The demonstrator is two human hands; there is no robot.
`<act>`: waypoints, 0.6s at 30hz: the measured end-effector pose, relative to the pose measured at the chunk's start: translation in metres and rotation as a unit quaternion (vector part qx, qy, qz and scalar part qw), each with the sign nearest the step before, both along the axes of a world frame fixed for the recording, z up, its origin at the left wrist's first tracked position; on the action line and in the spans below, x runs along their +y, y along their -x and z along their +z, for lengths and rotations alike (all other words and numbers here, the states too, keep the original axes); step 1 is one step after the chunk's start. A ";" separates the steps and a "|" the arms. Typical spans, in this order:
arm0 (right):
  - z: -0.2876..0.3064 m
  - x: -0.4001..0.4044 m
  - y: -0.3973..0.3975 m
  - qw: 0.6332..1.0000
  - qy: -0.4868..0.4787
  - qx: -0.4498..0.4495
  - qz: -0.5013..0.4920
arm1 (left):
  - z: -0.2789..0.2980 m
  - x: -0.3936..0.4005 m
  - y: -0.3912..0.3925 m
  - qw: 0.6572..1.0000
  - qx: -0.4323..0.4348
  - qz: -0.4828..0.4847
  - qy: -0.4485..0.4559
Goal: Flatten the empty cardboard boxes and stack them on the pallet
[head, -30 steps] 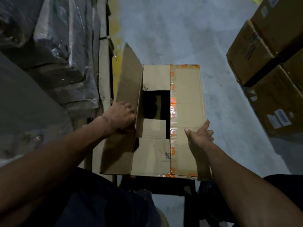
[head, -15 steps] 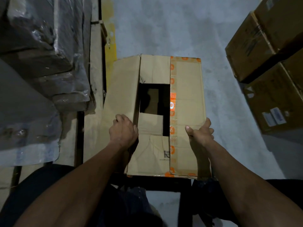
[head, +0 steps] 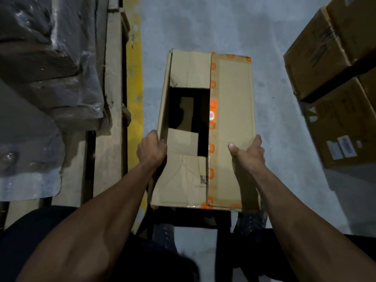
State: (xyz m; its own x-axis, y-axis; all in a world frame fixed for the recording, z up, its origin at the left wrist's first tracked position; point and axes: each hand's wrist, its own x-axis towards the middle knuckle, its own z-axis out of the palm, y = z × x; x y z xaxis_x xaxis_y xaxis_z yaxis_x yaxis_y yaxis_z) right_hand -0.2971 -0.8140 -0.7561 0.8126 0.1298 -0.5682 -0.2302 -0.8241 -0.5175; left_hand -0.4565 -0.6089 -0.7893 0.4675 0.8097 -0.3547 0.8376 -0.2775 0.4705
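Note:
An empty brown cardboard box (head: 232, 102) with orange tape along its flap seam stands in front of me over the grey floor, its top partly open with a dark gap in the middle. My left hand (head: 151, 149) grips the box's left edge, fingers curled over it, where the left flap hangs down the side. My right hand (head: 249, 152) grips the right edge, thumb lying on the taped right flap. The wooden pallet (head: 110, 119) lies to the left, loaded with plastic-wrapped goods.
Plastic-wrapped dark bundles (head: 46, 78) cover the pallet at the left. A yellow floor line (head: 134, 88) runs beside it. Stacked closed cartons (head: 335, 78) stand at the right. A dark stool or frame (head: 193, 220) is under the box near my legs.
The left flap, upright a second ago, has been folded outward and down against the box's side. My left hand moved from the flap to the box's left edge. The right hand kept its grip.

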 end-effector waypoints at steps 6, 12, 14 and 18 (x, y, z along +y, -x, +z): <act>-0.007 0.028 -0.019 0.997 0.026 -0.013 0.077 | -0.014 0.013 -0.007 0.999 0.011 0.034 -0.006; 0.000 0.033 -0.013 0.880 0.023 -0.301 0.366 | -0.035 0.011 -0.003 0.998 -0.016 0.055 0.001; 0.000 0.048 -0.015 0.777 -0.040 -0.355 0.519 | -0.037 0.011 -0.005 0.999 -0.015 0.050 -0.001; -0.008 0.084 -0.013 0.603 0.016 -0.333 0.725 | -0.037 0.009 -0.005 0.999 -0.010 0.053 -0.003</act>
State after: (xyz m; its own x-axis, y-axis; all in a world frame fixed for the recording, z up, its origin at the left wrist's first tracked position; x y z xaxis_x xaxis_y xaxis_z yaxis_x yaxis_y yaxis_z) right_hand -0.2846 -0.7303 -0.7636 -0.0927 0.9754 -0.2002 0.9940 0.0790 -0.0753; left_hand -0.4511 -0.6003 -0.8265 0.3871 0.8570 -0.3402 0.8523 -0.1918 0.4866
